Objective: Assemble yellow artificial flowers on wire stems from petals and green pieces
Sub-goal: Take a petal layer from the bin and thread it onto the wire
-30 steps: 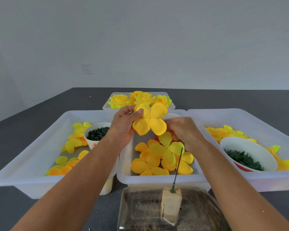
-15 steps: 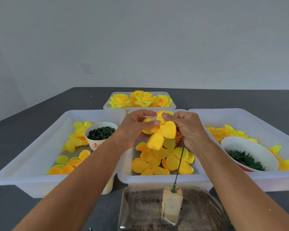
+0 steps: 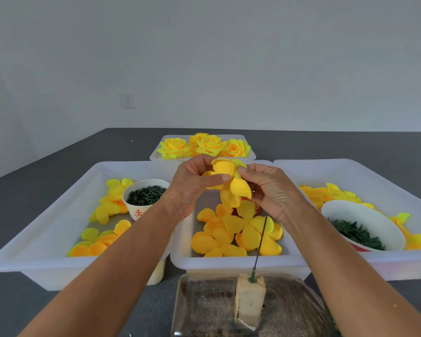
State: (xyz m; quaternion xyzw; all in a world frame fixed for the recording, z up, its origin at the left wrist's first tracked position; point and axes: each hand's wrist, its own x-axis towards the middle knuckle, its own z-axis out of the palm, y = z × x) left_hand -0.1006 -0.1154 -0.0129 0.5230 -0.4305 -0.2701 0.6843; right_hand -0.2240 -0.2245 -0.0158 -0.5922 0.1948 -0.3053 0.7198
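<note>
Dark grey tabletop (image 3: 46, 171) runs back to a plain pale wall with one socket (image 3: 128, 100). Nearest, a foam block (image 3: 249, 297) stands on a clear plastic lid (image 3: 204, 310) and holds a wire stem (image 3: 260, 246) upright, probably so both hands stay free and petals can be threaded down onto it. Behind it the middle tray (image 3: 229, 265) holds loose petal layers (image 3: 233, 232) within easy reach. Above that tray, the left hand (image 3: 192, 188) and right hand (image 3: 270, 188) share one petal piece (image 3: 229, 186): both thumbs and forefingers pinch it, apparently cupping or folding the lobes before mounting. Side trays flank them, the left with a paper cup (image 3: 144, 198) of green pieces, the right with a white bowl (image 3: 360, 224) of more. Farthest, finished flowers (image 3: 204, 145) sit in a small tray (image 3: 250, 156), kept clear of the working parts.
</note>
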